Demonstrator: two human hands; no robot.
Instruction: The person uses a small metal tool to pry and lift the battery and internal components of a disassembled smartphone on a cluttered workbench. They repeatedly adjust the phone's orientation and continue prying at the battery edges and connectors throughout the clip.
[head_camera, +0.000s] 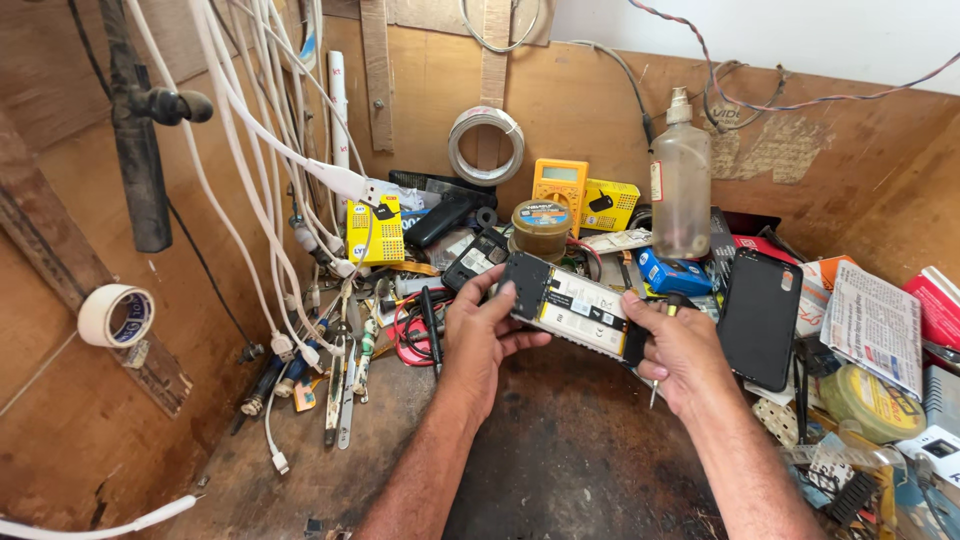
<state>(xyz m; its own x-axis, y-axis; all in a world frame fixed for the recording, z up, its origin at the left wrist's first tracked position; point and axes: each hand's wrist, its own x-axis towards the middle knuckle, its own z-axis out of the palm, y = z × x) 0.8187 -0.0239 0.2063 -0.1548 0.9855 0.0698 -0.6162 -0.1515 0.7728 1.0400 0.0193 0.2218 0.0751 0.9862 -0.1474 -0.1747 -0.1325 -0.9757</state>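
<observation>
Left fingers (505, 292): curling over the upper-left end of the opened phone (575, 305), thumb pressing its near edge; left hand (482, 328) pinching it firmly.
Right fingers (640, 312): closing round the lower-right end; right hand (682, 352) also gripping a thin tool (654, 392), tip pointing down from the palm.
Phone position: being held clear above the bench, back cover off, battery and board facing up.
Long axis: running from upper left down to lower right, spanning between both hands; each hand clamping one end, neither nearer than the other.
Nearby right: lying just beside the right hand, a black phone back cover (760, 305), face down.
Nearby behind: standing close past the phone, a round tin (540, 228), a clear plastic bottle (680, 185) and a yellow multimeter (560, 182).
Nearby left: hanging down the left wall, white cables (250, 170); tape roll (116, 315) resting against that wall.
Surface: dark worn workbench (570, 450), showing bare under the forearms, clutter crowding the back and right.
Room: plywood walls (850, 160) enclosing a cramped corner.
</observation>
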